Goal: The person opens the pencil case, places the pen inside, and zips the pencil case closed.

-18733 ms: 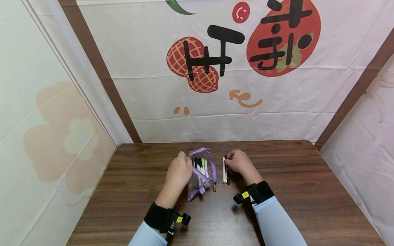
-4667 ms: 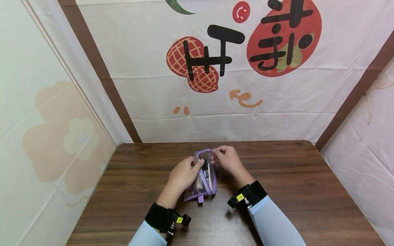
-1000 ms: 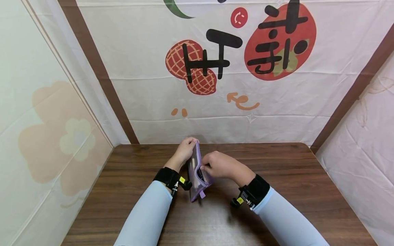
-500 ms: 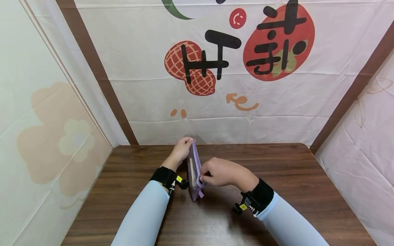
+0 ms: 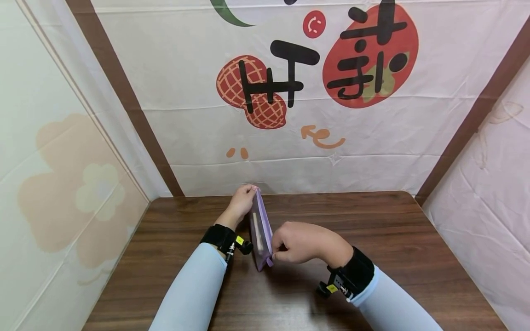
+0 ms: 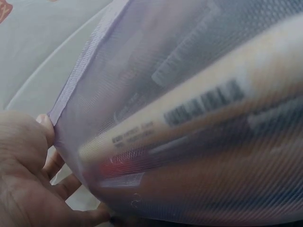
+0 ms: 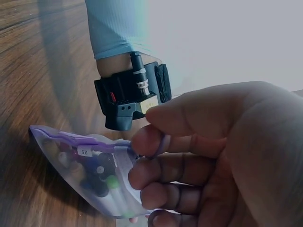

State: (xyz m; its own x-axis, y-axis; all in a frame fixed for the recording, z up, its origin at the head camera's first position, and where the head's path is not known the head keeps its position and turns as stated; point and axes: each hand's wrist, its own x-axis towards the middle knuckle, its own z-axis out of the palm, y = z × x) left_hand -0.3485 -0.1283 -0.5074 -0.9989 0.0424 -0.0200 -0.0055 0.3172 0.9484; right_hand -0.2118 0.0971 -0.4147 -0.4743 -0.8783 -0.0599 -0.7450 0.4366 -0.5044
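A mesh pencil pouch with purple edging (image 5: 258, 230) stands on its narrow side near the table's middle, its length running away from me. My left hand (image 5: 241, 201) pinches its far top corner; in the left wrist view, the thumb and fingers of that hand (image 6: 28, 170) grip the pouch's edge. At the near end my right hand (image 5: 304, 242) has its fingers curled at the zip. A thin purple ring, seemingly the zipper pull's (image 7: 164, 143), shows between thumb and index finger in the right wrist view. Pens (image 6: 208, 104) show blurred through the mesh.
The brown wooden table (image 5: 352, 216) spreads around the pouch on all sides. A printed white cloth (image 5: 190, 138) hangs behind its far edge, with more cloth at left and right. Black wrist straps (image 5: 219, 236) carry small cameras on both arms.
The pouch stood wide open at first, with pens on the table beside it; those pens are gone from the table. My right hand has slid toward me along the zip, and the mouth has drawn together.
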